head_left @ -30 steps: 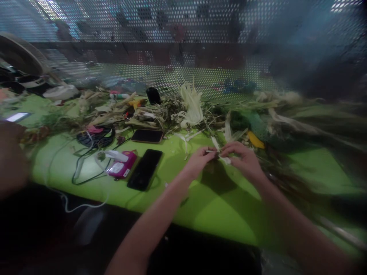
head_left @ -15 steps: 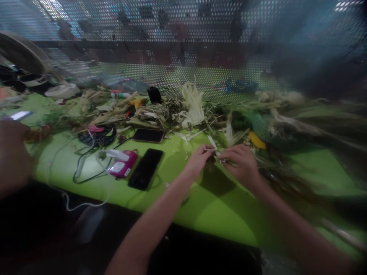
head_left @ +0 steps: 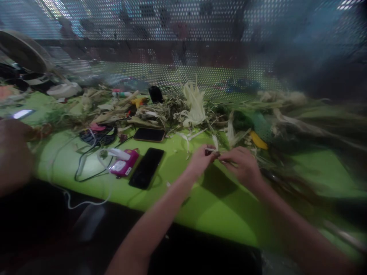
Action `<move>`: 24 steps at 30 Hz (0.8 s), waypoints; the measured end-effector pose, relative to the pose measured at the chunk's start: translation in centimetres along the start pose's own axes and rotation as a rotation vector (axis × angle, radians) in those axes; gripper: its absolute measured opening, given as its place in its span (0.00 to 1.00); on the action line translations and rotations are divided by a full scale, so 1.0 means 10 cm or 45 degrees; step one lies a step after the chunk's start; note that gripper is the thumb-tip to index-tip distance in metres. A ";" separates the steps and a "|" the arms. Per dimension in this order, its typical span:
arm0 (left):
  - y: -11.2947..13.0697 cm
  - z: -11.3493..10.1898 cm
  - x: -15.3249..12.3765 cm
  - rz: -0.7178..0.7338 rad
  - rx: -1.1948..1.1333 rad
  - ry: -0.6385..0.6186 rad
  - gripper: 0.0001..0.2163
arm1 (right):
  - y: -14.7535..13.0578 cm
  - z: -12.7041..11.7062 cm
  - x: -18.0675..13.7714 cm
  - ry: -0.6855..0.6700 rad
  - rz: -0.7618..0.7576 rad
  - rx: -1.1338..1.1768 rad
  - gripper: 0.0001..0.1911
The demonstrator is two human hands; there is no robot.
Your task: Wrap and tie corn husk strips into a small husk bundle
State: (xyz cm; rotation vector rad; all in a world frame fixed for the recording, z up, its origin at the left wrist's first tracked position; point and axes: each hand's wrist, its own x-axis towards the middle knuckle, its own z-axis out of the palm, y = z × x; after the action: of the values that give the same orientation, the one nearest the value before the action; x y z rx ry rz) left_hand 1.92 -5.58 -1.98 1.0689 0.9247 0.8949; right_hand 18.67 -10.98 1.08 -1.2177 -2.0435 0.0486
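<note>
My left hand is closed in a pinch around a pale strip of corn husk, whose end sticks up above the fingers. Facing it closely, my right hand has its thumb and fingertips pressed together at the strip's lower end. What lies between the right fingertips is too small to make out. Both hands are above the green table. A little behind them stands a bunched, pale corn husk, and short husk pieces lie scattered in front of it.
Left of my hands lie a black phone, a second phone and a pink power bank with cables. Dried plant material runs along a perforated screen. A yellow piece lies right. Another person's arm is at far left.
My right fingers have drawn together, closer to my left fingertips. The husk strip now points more upright. The whole view has shifted very slightly.
</note>
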 end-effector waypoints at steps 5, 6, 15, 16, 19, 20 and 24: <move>0.02 0.00 -0.03 0.095 0.192 -0.077 0.10 | 0.03 -0.04 0.04 0.092 0.205 0.153 0.02; 0.05 0.00 -0.04 0.079 0.197 -0.115 0.10 | 0.03 -0.04 0.04 0.095 0.281 0.218 0.02; 0.22 0.02 -0.13 0.085 0.108 -0.243 0.08 | 0.05 0.01 0.04 0.047 0.900 0.845 0.12; 0.21 0.01 -0.12 0.083 0.110 -0.250 0.09 | 0.05 0.02 0.04 0.053 0.929 0.906 0.13; 0.13 -0.01 -0.09 0.065 0.135 -0.246 0.14 | 0.08 0.05 0.04 0.091 0.981 1.039 0.14; 0.12 -0.02 -0.07 0.054 0.141 -0.234 0.15 | 0.08 0.06 0.04 0.101 0.990 1.063 0.15; 0.09 -0.03 -0.05 -0.028 0.070 -0.155 0.15 | 0.10 0.04 0.03 0.066 0.943 1.097 0.17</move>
State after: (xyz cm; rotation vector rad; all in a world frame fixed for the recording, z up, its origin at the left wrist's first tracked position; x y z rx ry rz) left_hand 1.31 -5.74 -1.07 1.1453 0.8617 0.7812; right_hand 19.08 -10.09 0.57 -1.2675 -1.1702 1.1027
